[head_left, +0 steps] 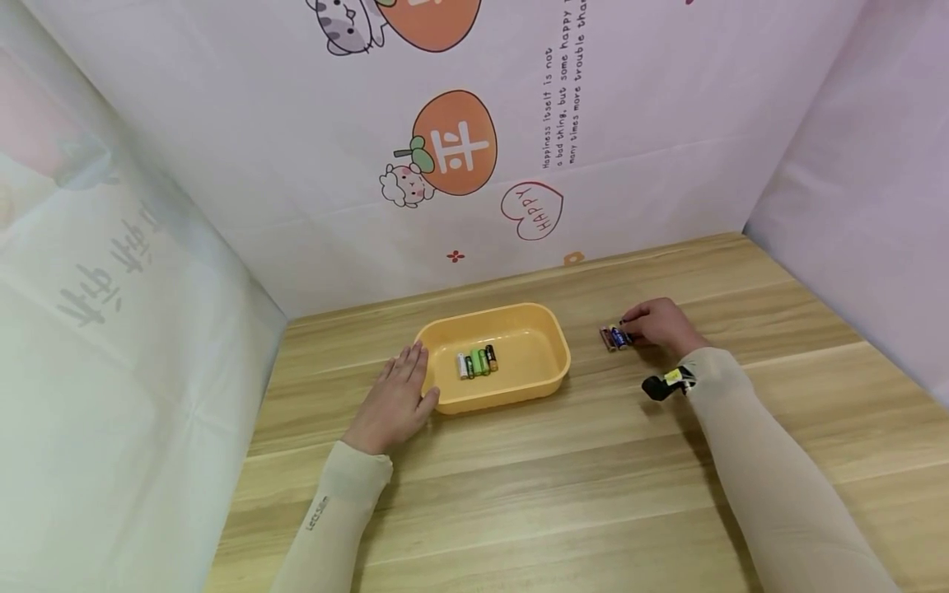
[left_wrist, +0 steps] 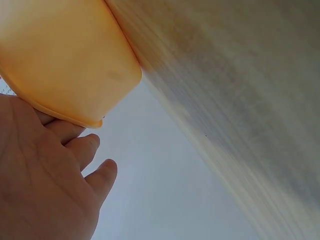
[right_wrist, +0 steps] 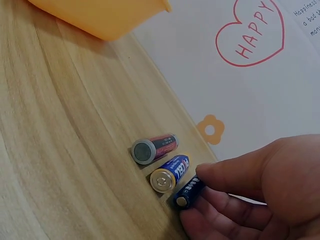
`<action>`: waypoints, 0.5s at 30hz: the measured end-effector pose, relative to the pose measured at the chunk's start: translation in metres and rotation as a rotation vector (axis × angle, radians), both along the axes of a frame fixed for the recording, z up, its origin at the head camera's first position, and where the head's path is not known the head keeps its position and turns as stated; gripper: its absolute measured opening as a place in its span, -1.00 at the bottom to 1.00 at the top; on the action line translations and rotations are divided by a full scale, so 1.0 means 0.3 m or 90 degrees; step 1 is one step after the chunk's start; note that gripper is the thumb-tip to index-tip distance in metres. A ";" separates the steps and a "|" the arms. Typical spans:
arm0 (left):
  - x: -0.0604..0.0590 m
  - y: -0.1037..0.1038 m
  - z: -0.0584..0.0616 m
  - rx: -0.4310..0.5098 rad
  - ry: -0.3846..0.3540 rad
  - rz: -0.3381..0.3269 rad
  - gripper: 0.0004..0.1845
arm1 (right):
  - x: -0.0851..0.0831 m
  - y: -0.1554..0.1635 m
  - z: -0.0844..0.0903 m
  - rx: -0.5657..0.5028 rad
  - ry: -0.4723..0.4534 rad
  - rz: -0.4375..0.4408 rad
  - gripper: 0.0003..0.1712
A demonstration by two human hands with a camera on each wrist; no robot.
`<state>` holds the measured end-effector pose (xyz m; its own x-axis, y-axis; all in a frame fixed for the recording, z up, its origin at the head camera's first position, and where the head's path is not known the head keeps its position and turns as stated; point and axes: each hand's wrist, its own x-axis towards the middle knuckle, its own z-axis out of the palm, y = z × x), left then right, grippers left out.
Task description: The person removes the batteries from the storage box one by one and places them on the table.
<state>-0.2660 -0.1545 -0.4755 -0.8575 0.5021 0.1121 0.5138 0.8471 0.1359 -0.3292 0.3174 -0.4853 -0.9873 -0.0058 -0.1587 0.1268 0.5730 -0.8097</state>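
My left hand [head_left: 393, 403] rests with mostly straight fingers on the left rim of a yellow plastic tray [head_left: 504, 403]. In the left wrist view, the fingertips [left_wrist: 91, 143] lie at the tray's edge, some partly hidden behind it. My right hand [head_left: 662, 325] pinches a small dark-blue battery [right_wrist: 184, 199] between thumb and fingers, low over the table. Beside it lie a blue battery [right_wrist: 171, 173] with a yellow band and a red-and-black battery [right_wrist: 156, 149], side by side. Inside the tray is a row of several batteries [head_left: 478, 362] in white, green and black.
The wooden table [head_left: 534, 478] runs back to a white printed wall sheet [head_left: 319, 222]. More sheeting stands at left and right. A black wrist camera [head_left: 660, 387] hangs from the right sleeve, just above the table.
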 end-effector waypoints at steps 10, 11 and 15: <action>0.003 -0.001 0.002 -0.002 -0.011 0.001 -0.28 | 0.002 -0.007 0.003 0.055 -0.002 -0.018 -0.66; 0.004 0.000 0.004 -0.004 -0.012 0.002 -0.28 | 0.001 -0.008 0.003 0.060 -0.002 -0.018 -0.66; 0.006 0.000 0.008 -0.014 -0.017 0.004 -0.27 | -0.002 -0.009 -0.001 0.081 -0.003 -0.010 -0.68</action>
<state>-0.2643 -0.1546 -0.4730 -0.8630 0.4991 0.0778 0.5051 0.8530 0.1310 -0.3297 0.3148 -0.4856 -0.9863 0.0296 -0.1624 0.1403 0.6690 -0.7299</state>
